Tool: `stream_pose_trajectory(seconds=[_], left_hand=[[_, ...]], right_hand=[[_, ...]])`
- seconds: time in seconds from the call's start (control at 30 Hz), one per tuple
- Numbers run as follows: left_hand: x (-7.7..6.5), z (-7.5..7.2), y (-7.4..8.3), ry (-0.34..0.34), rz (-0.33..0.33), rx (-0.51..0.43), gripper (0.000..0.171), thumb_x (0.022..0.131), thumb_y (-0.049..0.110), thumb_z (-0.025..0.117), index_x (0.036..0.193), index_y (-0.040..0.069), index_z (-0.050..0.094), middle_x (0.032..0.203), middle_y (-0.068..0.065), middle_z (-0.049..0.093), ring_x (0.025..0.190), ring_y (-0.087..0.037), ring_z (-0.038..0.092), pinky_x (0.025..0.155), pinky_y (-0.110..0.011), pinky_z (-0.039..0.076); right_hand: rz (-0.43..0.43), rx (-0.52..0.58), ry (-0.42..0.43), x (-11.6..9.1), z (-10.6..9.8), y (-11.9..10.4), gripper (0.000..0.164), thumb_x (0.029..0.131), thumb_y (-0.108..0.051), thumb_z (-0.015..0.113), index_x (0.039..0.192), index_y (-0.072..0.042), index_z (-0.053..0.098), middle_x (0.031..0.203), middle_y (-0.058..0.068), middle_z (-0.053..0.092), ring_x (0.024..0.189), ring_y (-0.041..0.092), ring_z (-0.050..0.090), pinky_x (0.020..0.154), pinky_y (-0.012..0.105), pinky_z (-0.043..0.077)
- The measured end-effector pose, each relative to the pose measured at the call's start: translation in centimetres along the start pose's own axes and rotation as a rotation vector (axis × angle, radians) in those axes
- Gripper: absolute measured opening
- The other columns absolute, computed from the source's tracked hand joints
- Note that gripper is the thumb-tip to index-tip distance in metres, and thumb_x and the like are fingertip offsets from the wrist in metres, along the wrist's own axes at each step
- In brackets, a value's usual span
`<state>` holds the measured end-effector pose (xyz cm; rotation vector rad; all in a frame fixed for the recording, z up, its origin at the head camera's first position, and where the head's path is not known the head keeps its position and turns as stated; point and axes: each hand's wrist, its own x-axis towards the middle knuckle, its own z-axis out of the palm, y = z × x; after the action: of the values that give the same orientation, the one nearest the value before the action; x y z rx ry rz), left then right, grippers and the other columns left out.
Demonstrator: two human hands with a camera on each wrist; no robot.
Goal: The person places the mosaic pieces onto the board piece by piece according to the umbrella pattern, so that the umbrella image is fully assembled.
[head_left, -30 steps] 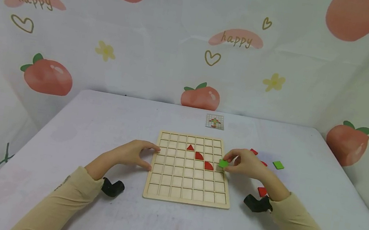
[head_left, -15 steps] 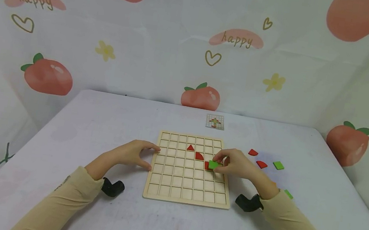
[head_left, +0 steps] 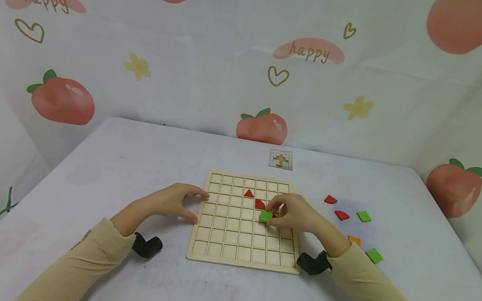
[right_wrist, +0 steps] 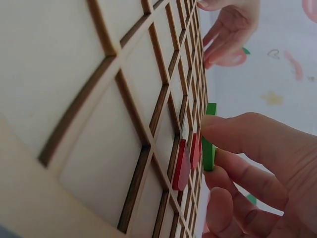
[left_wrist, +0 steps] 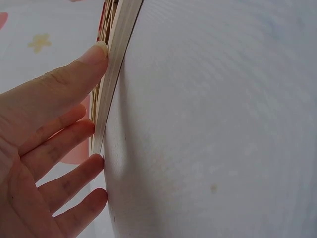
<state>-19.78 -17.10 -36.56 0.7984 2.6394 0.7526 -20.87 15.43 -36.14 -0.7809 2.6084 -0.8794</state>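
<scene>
A wooden grid board (head_left: 231,237) lies flat on the table. My left hand (head_left: 174,199) rests at its left edge with fingers and thumb spread; in the left wrist view the thumb touches the rim. Between thumb and fingers, my right hand (head_left: 299,213) pinches a green square tile (head_left: 266,217) just above the board's middle right cells. In the grid sit a red triangle (head_left: 249,193) and a red quarter-round tile (head_left: 259,204). Another red tile (right_wrist: 182,166) shows in the right wrist view, while my right hand mostly hides it in the head view.
Right of the board lie red quarter-round tiles (head_left: 330,199), green squares (head_left: 363,216) and an orange tile (head_left: 354,241) partly behind the right wrist. A small pattern card (head_left: 281,159) is behind the board. Black wrist devices (head_left: 313,263) sit under both cuffs.
My right hand has moved left with the green tile, from the board's right edge to over the inner cells. The left hand has stayed still. Tiles behind the right forearm have come into view.
</scene>
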Motion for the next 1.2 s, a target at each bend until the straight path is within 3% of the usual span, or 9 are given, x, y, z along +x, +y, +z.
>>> stream_pose_trajectory(seconds=[1.2], left_hand=[[0.0,0.1,0.1,0.004,0.004,-0.014,0.060,0.074,0.021,0.079,0.127,0.003,0.056,0.131,-0.012,0.058,0.129,-0.034,0.046,0.106,-0.048,0.039]], right_hand=[[-0.001,-0.058,-0.021,1.2,0.5,-1.0,0.017,0.077,-0.014,0.076,0.090,-0.007,0.067,0.085,0.003,0.066,0.069,0.009,0.052,0.063,0.019,0.046]])
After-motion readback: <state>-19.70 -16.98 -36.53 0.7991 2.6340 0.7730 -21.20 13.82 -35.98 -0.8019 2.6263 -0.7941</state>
